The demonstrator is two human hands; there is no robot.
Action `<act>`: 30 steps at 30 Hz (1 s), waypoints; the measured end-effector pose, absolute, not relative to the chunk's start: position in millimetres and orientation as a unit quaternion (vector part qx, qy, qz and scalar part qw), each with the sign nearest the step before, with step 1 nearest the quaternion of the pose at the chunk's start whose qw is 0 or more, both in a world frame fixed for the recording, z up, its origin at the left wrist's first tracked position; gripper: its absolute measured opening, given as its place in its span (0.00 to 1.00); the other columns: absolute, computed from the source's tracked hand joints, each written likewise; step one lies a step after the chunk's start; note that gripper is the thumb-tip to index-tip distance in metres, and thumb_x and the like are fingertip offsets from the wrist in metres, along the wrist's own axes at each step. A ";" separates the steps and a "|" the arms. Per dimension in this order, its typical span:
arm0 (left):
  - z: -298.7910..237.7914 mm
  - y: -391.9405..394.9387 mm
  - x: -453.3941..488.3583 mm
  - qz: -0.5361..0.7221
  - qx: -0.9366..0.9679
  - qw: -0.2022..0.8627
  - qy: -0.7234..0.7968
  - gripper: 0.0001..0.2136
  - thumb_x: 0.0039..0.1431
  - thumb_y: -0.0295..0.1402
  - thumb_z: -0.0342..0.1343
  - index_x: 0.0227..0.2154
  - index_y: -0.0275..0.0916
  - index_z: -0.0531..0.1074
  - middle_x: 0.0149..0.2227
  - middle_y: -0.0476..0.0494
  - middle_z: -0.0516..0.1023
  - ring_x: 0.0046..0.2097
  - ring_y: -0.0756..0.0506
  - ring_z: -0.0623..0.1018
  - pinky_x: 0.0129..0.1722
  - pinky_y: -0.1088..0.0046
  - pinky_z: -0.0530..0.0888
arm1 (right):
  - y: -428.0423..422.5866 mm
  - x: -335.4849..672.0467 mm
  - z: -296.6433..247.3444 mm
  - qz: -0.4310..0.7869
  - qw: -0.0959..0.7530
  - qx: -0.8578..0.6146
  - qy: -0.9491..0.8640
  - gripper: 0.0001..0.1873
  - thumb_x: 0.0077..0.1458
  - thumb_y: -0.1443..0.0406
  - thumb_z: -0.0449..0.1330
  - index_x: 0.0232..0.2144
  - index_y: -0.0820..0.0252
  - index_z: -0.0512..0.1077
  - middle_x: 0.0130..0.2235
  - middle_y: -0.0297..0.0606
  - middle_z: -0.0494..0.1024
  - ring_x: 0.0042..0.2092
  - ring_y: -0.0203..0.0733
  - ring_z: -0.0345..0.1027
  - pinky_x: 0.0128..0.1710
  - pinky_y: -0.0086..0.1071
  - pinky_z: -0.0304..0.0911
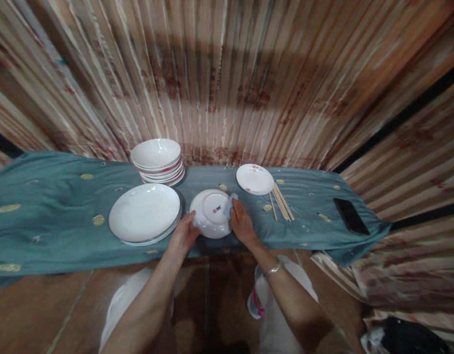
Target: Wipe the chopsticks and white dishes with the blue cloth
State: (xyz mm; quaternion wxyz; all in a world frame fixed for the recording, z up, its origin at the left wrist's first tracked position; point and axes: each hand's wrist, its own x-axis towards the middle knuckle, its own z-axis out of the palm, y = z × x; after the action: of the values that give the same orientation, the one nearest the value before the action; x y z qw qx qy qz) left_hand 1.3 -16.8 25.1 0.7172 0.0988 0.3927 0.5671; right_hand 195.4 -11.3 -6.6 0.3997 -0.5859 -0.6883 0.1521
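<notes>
A small white plate (pixel 208 226) is held upside down over the table's front, its round foot ring and a small printed mark facing up. My left hand (pixel 184 232) grips its left rim between thumb and fingers. At the right side of the plate, my right hand (pixel 242 222) is closed on a pale bluish cloth (pixel 229 209) pressed against the underside. Part of the cloth is hidden by the fingers. To the left lies a stack of large oval plates (pixel 144 212), close to my left hand.
Behind the oval plates stands a stack of bowls and plates (pixel 156 155). A flowered small plate (pixel 254 178) sits at the back right beside several wooden chopsticks (pixel 283 202). A black phone (pixel 350 216) lies near the right end of the cloth-covered table (pixel 65 211). Curtains (pixel 212 73) hang behind.
</notes>
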 end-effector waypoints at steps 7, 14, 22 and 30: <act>22.0 -11.5 5.2 0.569 0.075 0.713 0.402 0.10 0.51 0.24 0.58 0.37 0.35 0.70 0.28 0.48 0.77 0.31 0.48 0.76 0.40 0.68 0.75 | -38.8 196.2 -8.3 0.124 0.376 -0.567 -0.722 0.27 0.64 0.63 0.42 0.62 0.67 0.55 0.64 0.54 0.57 0.65 0.49 0.49 0.63 0.51 0.53; 25.3 -15.3 21.2 0.580 0.050 0.722 0.375 0.10 0.54 0.22 0.54 0.40 0.33 0.72 0.28 0.45 0.78 0.31 0.47 0.77 0.41 0.68 0.76 | -61.3 194.2 2.7 0.056 0.338 -0.506 -0.791 0.25 0.63 0.69 0.43 0.61 0.67 0.57 0.63 0.51 0.59 0.68 0.48 0.41 0.63 0.53 0.53; 17.1 -23.1 37.8 0.574 0.076 0.742 0.337 0.11 0.57 0.24 0.52 0.42 0.32 0.74 0.35 0.40 0.80 0.42 0.43 0.78 0.46 0.67 0.73 | -57.9 185.5 26.8 0.033 0.288 -0.464 -0.837 0.23 0.63 0.70 0.44 0.58 0.69 0.63 0.59 0.51 0.66 0.66 0.48 0.48 0.63 0.50 0.55; 7.3 -20.3 36.4 0.574 0.068 0.743 0.337 0.08 0.57 0.22 0.51 0.34 0.36 0.75 0.32 0.43 0.80 0.35 0.47 0.77 0.41 0.72 0.73 | -35.6 174.1 31.7 0.040 0.274 -0.464 -0.842 0.22 0.63 0.67 0.46 0.57 0.67 0.65 0.59 0.51 0.67 0.63 0.48 0.53 0.62 0.48 0.55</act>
State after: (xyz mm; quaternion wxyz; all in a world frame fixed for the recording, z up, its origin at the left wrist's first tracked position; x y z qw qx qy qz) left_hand 36.4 -20.3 7.3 0.7434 0.0680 0.3372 0.5736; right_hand 174.1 -35.6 31.7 0.2740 -0.4637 -0.8416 0.0400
